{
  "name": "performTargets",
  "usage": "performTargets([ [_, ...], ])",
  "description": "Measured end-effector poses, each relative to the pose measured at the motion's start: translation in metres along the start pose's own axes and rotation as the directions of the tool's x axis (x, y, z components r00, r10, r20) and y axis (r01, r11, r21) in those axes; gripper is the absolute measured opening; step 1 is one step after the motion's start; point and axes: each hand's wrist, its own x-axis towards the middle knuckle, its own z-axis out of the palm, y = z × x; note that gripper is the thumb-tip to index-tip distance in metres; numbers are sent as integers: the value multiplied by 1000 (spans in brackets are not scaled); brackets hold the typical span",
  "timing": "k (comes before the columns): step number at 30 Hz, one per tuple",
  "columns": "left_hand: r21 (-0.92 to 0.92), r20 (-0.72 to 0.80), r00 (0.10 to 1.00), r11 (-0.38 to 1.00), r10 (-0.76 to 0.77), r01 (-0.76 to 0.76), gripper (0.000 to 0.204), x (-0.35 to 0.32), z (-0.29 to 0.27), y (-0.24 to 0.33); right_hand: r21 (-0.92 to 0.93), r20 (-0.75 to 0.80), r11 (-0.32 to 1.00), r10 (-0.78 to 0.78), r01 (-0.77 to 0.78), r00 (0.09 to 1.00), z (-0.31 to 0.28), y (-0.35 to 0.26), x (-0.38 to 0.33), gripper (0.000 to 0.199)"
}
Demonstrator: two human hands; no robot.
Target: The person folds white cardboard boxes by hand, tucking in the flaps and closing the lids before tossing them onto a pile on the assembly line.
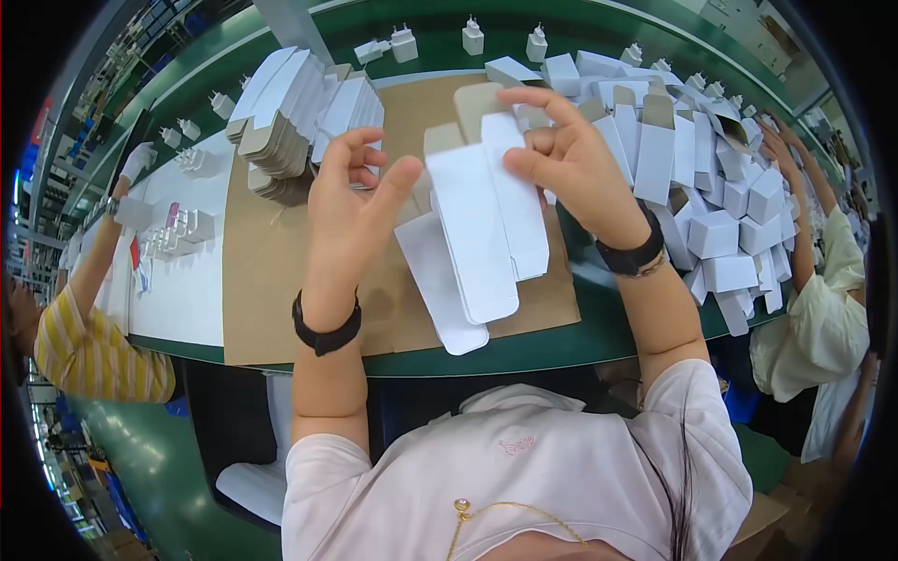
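Your right hand (571, 159) grips the upper end of a flat, unfolded white carton blank (486, 220), fingers curled over its top flap and thumb pressing the front face. The blank hangs down and to the left of that hand, above the brown cardboard sheet (271, 271). Your left hand (351, 210) is half open, thumb extended toward the blank's left edge; whether it touches cannot be told. A second flat blank (435, 290) lies beneath, on the sheet.
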Motion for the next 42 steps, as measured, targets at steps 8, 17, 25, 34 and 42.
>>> performTargets([
  [8, -242, 217, 971, 959, -95, 148, 34, -15, 17, 8, -128, -79, 992, -15, 5, 997, 9, -3, -3, 36],
  [17, 250, 51, 981, 949, 185, -192, 50, -13, 10, 11, 67, 165, 956, 273, -287, 948, -20, -11, 3, 13],
  [25, -631, 427, 872, 769, 239, 99, 79, -28, 10, 25, 319, 52, 947, -69, 49, 996, 1, -25, -17, 11],
  [34, -639, 374, 885, 769, 276, 30, 101, -29, 28, 25, 284, -125, 910, -277, 302, 953, 25, -5, -12, 64],
  [42, -445, 621, 764, 881, 175, 159, 91, -28, 19, 17, -542, 15, 672, -593, 505, 805, 23, -1, -12, 47],
])
